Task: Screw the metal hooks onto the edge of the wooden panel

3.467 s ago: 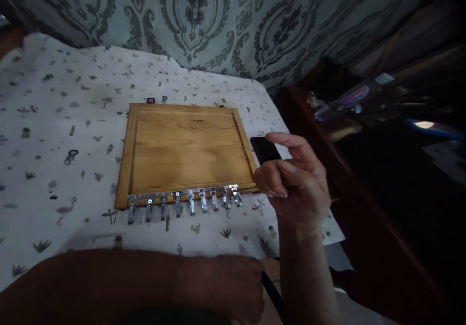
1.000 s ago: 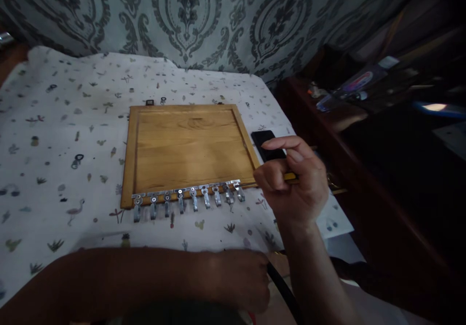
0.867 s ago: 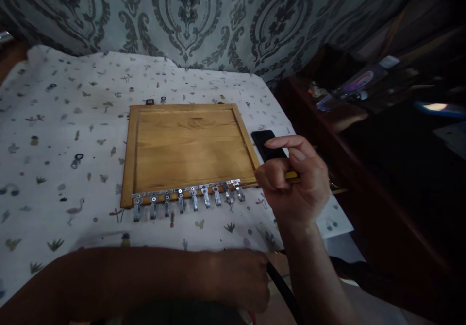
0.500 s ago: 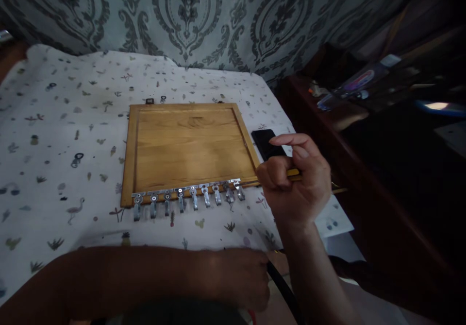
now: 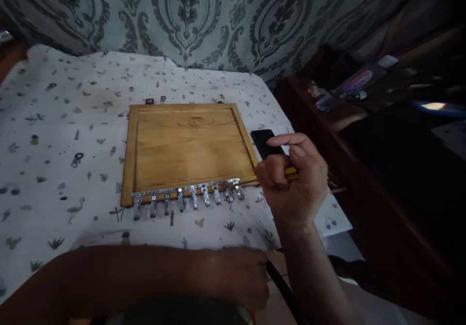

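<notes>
A framed wooden panel [image 5: 189, 143] lies flat on the cloth-covered table. Along its near edge runs a row of shiny metal hooks [image 5: 181, 199], several of them with screw heads showing. My right hand [image 5: 296, 179] is just beyond the panel's near right corner, closed around a thin tool with a yellow handle [image 5: 291, 170], seemingly a screwdriver. Its shaft points left toward the last hook; whether the tip touches it I cannot tell. Close to my body, my left hand [image 5: 242, 276] is curled shut beside a black strap [image 5: 282, 286]. What its fingers hold is hidden.
A black phone [image 5: 264, 138] lies right of the panel, partly behind my right index finger. The white patterned cloth [image 5: 73, 121] spreads around. To the right stands a dark reddish wooden edge [image 5: 364, 179], with a plastic bottle [image 5: 357, 82] lying beyond. A patterned curtain [image 5: 189, 19] hangs behind.
My right hand has shifted very slightly left with the yellow-handled tool. The left hand, the panel and the hooks look the same.
</notes>
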`<state>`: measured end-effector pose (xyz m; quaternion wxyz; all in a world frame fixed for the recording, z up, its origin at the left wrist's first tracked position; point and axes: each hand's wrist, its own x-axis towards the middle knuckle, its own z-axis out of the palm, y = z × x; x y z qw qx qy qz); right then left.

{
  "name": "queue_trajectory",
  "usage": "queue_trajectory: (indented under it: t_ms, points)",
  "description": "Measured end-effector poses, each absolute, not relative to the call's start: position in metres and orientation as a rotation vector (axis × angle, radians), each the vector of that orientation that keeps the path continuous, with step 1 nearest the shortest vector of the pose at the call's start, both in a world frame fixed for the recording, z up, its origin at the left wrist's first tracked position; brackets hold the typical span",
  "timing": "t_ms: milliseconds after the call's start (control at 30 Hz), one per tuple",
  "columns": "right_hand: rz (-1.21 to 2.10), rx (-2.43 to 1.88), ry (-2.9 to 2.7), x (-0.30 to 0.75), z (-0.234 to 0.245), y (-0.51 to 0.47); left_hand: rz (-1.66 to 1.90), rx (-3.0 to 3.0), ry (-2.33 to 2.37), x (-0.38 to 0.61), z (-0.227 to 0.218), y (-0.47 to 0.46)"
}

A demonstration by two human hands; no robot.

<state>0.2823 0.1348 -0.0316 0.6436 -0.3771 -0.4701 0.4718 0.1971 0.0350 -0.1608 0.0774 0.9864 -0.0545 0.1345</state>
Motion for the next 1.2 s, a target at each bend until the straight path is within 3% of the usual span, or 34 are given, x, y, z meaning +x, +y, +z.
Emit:
queue_trajectory:
  t_ms: [300, 1200]
  points:
    - [0.93, -0.857, -0.993, 0.289, -0.029, 0.135, 0.425, 2.921, -0.229, 0.194, -0.154, 0.037]
    - [0.952, -0.876, -1.044, 0.278, -0.036, 0.134, 0.373, 2.967, -0.295, 0.196, -0.152, 0.039]
